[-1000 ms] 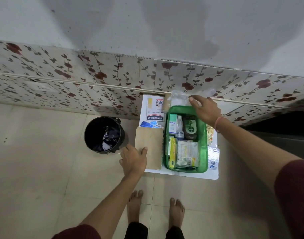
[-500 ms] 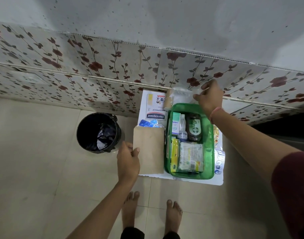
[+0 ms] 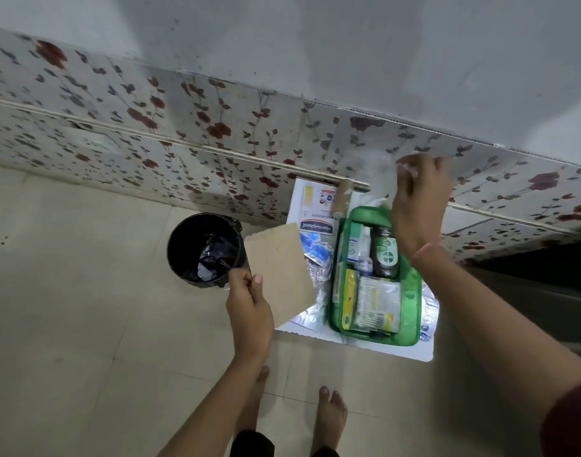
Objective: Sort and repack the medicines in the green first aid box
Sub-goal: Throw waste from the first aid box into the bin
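The green first aid box [image 3: 412, 303] stands open on a white sheet [image 3: 381, 349] on the floor, packed with a dark bottle [image 3: 385, 255], small boxes and a packet of cotton buds [image 3: 378, 306]. My left hand [image 3: 249, 303] grips a brown paper envelope [image 3: 279, 272] by its lower corner, lifted and tilted left of the box. My right hand [image 3: 417, 206] is raised over the box's far end, pinching a clear plastic bag [image 3: 368, 169] that looks blurred. Blue blister strips [image 3: 315, 252] and silver foil strips [image 3: 318, 275] lie beside the box.
A black bin [image 3: 203, 249] with a liner stands on the floor left of the envelope. A white Hansaplast box [image 3: 315, 209] and a brown roll [image 3: 343, 197] lie against the floral wall panel. My bare feet [image 3: 330, 413] stand just before the sheet.
My left hand has picked the envelope off the sheet and swung it left toward the bin, uncovering the blister strips. My right hand has lifted the clear bag higher.
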